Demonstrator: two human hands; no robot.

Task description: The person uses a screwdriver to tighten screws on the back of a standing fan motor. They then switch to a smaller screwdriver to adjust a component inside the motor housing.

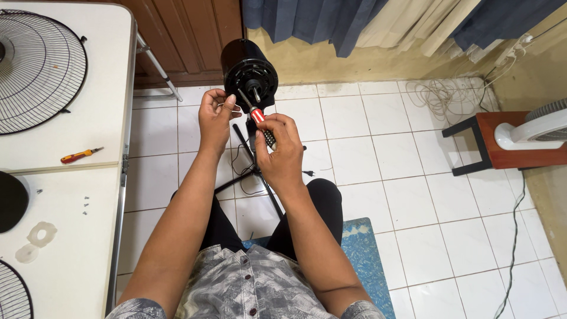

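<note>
Right hand (282, 150) closed around red-and-black screwdriver (255, 115), fingers wrapped over the handle, blade angled up and left onto the front face of the black fan motor housing (249, 74). Left hand (215, 115) raised just beside the housing's lower left, fingertips curled and pinched near the driver tip; whether a screw sat between them could not be told. Motor housing stood directly ahead of both hands on its black stand (254, 171), over the white tiled floor.

For clean work: blade best kept in line with the screw axis, pressed squarely, housing steadied by the left hand against turning.

Further out: white table (106, 71) along the left, wire fan guard (38, 71) at its far corner, second small screwdriver (80, 155) near its right edge, loose screws (85, 204) closer in. Blue mat (360, 254) under the knees.
</note>
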